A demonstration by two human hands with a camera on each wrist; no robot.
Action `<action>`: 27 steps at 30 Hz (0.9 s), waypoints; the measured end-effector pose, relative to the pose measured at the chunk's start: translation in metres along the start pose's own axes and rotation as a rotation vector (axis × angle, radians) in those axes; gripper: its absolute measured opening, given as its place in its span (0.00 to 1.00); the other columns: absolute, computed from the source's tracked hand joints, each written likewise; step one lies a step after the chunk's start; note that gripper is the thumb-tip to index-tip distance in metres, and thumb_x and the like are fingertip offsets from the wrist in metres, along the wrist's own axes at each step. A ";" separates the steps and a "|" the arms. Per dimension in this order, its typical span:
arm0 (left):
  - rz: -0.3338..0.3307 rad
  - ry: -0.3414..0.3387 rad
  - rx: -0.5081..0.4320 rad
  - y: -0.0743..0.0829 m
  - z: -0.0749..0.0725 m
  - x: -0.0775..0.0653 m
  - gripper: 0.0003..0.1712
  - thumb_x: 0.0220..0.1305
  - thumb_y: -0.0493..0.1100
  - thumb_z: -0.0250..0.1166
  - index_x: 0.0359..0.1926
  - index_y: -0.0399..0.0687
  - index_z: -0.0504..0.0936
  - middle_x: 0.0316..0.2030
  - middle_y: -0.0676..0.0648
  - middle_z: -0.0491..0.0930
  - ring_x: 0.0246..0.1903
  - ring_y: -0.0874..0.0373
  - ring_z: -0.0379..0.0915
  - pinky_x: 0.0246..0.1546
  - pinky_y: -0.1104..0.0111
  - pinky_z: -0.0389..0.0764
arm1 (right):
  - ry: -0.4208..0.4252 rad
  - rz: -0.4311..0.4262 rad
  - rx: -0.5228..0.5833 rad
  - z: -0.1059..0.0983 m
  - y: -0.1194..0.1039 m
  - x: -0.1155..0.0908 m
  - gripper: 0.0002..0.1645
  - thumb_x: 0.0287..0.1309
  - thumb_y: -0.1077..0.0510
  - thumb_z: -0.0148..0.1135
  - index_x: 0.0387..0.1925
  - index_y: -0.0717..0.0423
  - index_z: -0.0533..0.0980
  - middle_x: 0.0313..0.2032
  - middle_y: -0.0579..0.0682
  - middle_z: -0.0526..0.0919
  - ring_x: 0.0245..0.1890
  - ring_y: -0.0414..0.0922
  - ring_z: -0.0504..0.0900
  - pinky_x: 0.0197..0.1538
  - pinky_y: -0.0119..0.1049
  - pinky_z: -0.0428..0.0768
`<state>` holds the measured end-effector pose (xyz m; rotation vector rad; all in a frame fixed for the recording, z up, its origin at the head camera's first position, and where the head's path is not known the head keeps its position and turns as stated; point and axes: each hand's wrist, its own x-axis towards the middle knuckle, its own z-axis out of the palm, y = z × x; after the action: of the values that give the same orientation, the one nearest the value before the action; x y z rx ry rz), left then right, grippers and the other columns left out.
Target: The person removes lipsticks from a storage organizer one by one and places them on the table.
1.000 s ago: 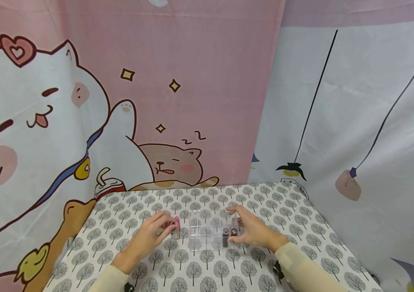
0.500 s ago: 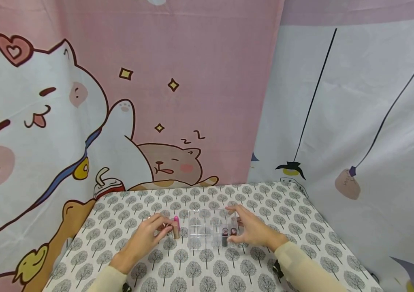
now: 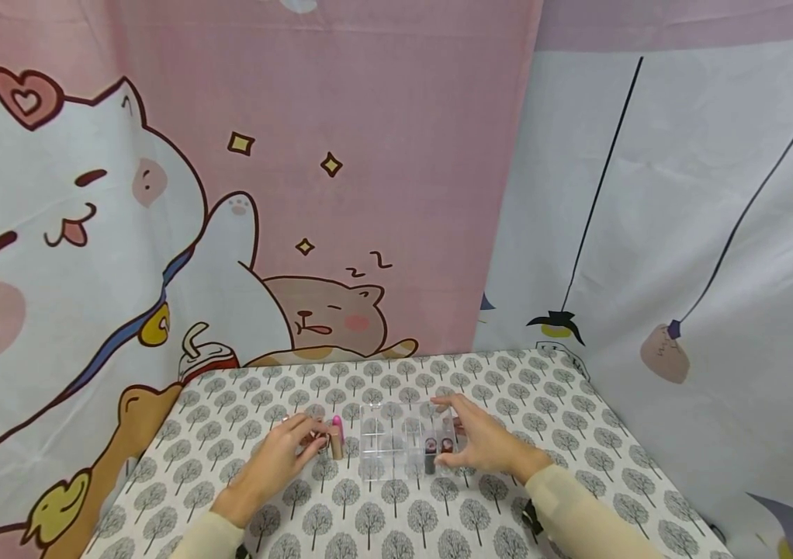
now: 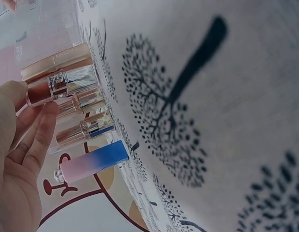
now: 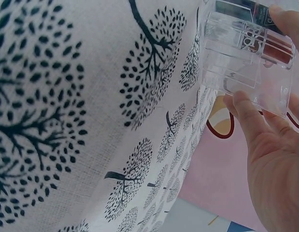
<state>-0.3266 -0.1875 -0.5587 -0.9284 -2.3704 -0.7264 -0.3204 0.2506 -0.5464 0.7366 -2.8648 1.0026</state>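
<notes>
My left hand [image 3: 283, 450] pinches a lip gloss tube [image 4: 42, 93] with a dark red upper part and clear base, between thumb and fingertips. Beside it stands a gold lipstick [image 3: 337, 445], with a bright pink tube [image 3: 338, 423] just behind. Two gold-and-clear tubes [image 4: 74, 135] and a pink-to-blue tube [image 4: 93, 162] stand in a row past the fingers in the left wrist view. My right hand [image 3: 483, 439] holds the right end of a clear divided organizer [image 3: 382, 444], thumb on the near side, fingers on the far side. Dark red-topped tubes [image 3: 431, 454] stand inside it.
A white cloth [image 3: 368, 520] printed with grey trees covers the table. Behind it hangs a pink curtain [image 3: 396, 155] with cartoon animals; a pale curtain [image 3: 732, 194] hangs on the right.
My left fingers have moved slightly left from the gold lipstick, which now shows standing upright on its own, to the tube beside it. The right hand and organizer stay put.
</notes>
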 end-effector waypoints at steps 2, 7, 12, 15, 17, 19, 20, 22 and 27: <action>0.000 -0.001 0.001 0.000 0.001 0.000 0.15 0.72 0.35 0.82 0.56 0.46 0.93 0.54 0.43 0.93 0.42 0.58 0.91 0.44 0.70 0.97 | 0.000 0.001 0.002 0.000 0.000 0.000 0.66 0.58 0.35 0.91 0.90 0.38 0.63 0.84 0.51 0.75 0.81 0.60 0.79 0.82 0.72 0.81; 0.021 0.008 -0.007 -0.001 0.003 0.000 0.15 0.71 0.33 0.82 0.56 0.44 0.93 0.54 0.40 0.93 0.41 0.56 0.91 0.43 0.71 0.97 | -0.006 0.012 0.019 0.001 0.001 -0.001 0.67 0.58 0.33 0.90 0.90 0.38 0.63 0.83 0.50 0.76 0.77 0.59 0.82 0.79 0.68 0.85; 0.004 0.005 -0.008 -0.001 0.005 0.000 0.15 0.71 0.33 0.81 0.56 0.42 0.93 0.53 0.40 0.92 0.40 0.57 0.91 0.43 0.72 0.97 | -0.012 0.025 0.041 0.002 0.003 -0.001 0.67 0.58 0.31 0.90 0.90 0.36 0.62 0.82 0.51 0.76 0.75 0.59 0.84 0.76 0.66 0.88; -0.032 -0.010 -0.002 -0.001 0.005 0.000 0.14 0.72 0.33 0.82 0.56 0.41 0.92 0.51 0.43 0.92 0.40 0.59 0.90 0.41 0.74 0.95 | -0.015 0.030 0.058 0.002 0.004 -0.002 0.68 0.57 0.31 0.90 0.90 0.35 0.62 0.82 0.51 0.75 0.74 0.60 0.85 0.75 0.64 0.90; -0.055 -0.020 -0.006 0.000 0.005 0.000 0.14 0.71 0.33 0.82 0.56 0.41 0.92 0.51 0.43 0.92 0.40 0.60 0.89 0.41 0.75 0.95 | -0.016 0.028 0.062 0.003 0.004 -0.002 0.68 0.57 0.31 0.90 0.90 0.35 0.62 0.82 0.52 0.75 0.73 0.60 0.85 0.74 0.64 0.90; -0.068 -0.025 -0.002 0.000 0.005 0.000 0.14 0.71 0.33 0.82 0.56 0.41 0.92 0.50 0.44 0.92 0.40 0.61 0.89 0.41 0.76 0.95 | -0.014 0.023 0.055 0.003 0.004 -0.001 0.68 0.57 0.31 0.90 0.90 0.35 0.62 0.82 0.51 0.76 0.73 0.59 0.85 0.75 0.64 0.90; -0.071 -0.026 0.002 0.001 0.004 0.000 0.14 0.71 0.34 0.82 0.55 0.41 0.92 0.50 0.44 0.92 0.40 0.60 0.89 0.41 0.75 0.95 | -0.013 0.020 0.049 0.003 0.004 -0.001 0.67 0.57 0.31 0.90 0.90 0.34 0.62 0.82 0.51 0.76 0.74 0.58 0.85 0.75 0.64 0.89; -0.074 -0.025 0.013 0.001 0.004 0.001 0.14 0.71 0.34 0.82 0.55 0.41 0.92 0.50 0.44 0.92 0.40 0.61 0.89 0.41 0.75 0.95 | -0.011 0.016 0.033 0.002 0.003 0.000 0.67 0.58 0.31 0.90 0.89 0.35 0.62 0.81 0.50 0.76 0.74 0.56 0.84 0.77 0.64 0.88; -0.079 -0.026 0.044 0.001 0.003 0.003 0.13 0.72 0.35 0.82 0.54 0.42 0.92 0.49 0.46 0.92 0.38 0.63 0.87 0.40 0.75 0.94 | -0.009 0.001 0.012 0.001 0.003 0.001 0.66 0.59 0.32 0.90 0.89 0.38 0.63 0.81 0.49 0.76 0.74 0.55 0.83 0.77 0.64 0.87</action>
<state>-0.3284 -0.1839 -0.5590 -0.8352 -2.4477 -0.6934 -0.3227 0.2515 -0.5482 0.7418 -2.8696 1.0201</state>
